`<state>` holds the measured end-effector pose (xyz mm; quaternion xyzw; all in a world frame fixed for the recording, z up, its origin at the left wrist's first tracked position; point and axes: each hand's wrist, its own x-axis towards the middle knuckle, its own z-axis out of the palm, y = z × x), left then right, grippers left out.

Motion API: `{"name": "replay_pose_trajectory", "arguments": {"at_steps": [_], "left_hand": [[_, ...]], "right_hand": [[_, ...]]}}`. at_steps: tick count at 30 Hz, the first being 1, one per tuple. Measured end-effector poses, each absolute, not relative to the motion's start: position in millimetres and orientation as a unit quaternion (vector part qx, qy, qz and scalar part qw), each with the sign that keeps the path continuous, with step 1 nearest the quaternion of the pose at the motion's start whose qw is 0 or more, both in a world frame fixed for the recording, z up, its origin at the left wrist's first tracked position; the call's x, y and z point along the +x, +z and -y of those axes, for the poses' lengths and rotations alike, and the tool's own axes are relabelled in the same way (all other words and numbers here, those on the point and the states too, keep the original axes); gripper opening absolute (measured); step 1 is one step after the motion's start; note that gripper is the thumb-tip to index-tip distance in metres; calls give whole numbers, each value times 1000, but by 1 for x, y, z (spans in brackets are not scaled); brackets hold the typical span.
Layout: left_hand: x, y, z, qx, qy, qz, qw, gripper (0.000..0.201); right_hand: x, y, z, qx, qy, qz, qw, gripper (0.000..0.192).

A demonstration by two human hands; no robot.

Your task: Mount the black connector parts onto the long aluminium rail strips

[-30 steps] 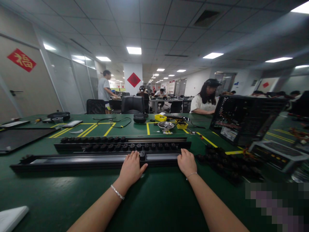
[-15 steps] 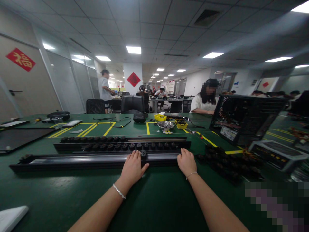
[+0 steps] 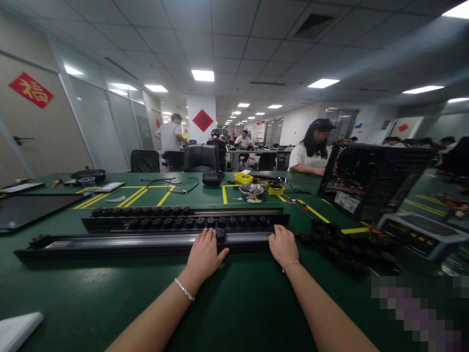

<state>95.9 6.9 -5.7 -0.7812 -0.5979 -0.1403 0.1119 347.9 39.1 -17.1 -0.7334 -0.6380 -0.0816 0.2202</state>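
Hands rest on the near black rail [image 3: 120, 243], a long strip lying flat and crosswise on the green bench [image 3: 234, 303]. The left hand [image 3: 203, 254] lies palm down with fingers together and the thumb spread to the right, and its fingertips reach a small black slider [image 3: 220, 235] seated on the rail's track. The right hand [image 3: 283, 246] presses down on the rail's right end, fingers curled over the top edge; whether it grips or merely leans on it cannot be told from this angle. Placed so, one hand at the end and one near the middle, they seem to pin the rail against sliding while the small part is handled.

Just behind it, parallel and apart by a narrow gap, lies a second rail [image 3: 183, 220] already filled with rows of the same black parts. A loose heap of black parts [image 3: 344, 252] sits on the bench just right of the right hand, probably kept within easy reach.

Further back stand a yellow tray [image 3: 244, 178], a metal bowl [image 3: 251, 189] and a coiled black cable [image 3: 176, 185] inside yellow floor-tape markings. An open computer case [image 3: 370, 178] stands to the right, and a dark flat panel [image 3: 32, 208] lies at the left. A person in a white shirt [image 3: 311, 156] sits at the far side of the bench.
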Motion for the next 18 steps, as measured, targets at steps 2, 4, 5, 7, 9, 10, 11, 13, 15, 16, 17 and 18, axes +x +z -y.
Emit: {"name": "replay_pose_trajectory", "arguments": {"at_steps": [2,4,5,7,9,10,11,13,15,16,17,18], "left_hand": [[97,-5,-7,-781,-139,598,114,72],[98,-5,-7,-781,-139,597,118,71],[99,-6,-7,-781,-139,597,121,70],[100,-6,-7,-780,-137,598,122,70],[101,-7,-7,-781,-137,598,120,71],[101,-7,-7,-781,-137,598,118,71],[101,-7,-7,-781,-137,598,117,72],[102,-6,-7,-782,-139,596,115,71],[103,-5,-7,-783,-138,596,114,71],[103,-5,-6,-783,-137,596,113,71],[103,-5,-6,-783,-137,597,113,71],[104,-5,-6,-783,-136,597,112,71]], "right_hand": [[348,-18,-40,-729,-92,641,220,49],[349,-20,-41,-725,-102,644,220,48],[349,-20,-42,-723,-106,646,220,48],[350,-22,-43,-721,-107,648,221,48],[350,-23,-44,-721,-105,647,225,48],[351,-23,-44,-722,-103,646,226,48],[351,-23,-44,-722,-101,645,227,48],[351,-24,-45,-723,-97,644,229,48],[351,-24,-45,-723,-92,644,230,49],[352,-25,-46,-723,-91,645,230,49],[352,-25,-46,-723,-89,645,230,49],[352,-26,-46,-723,-88,645,230,49]]}}
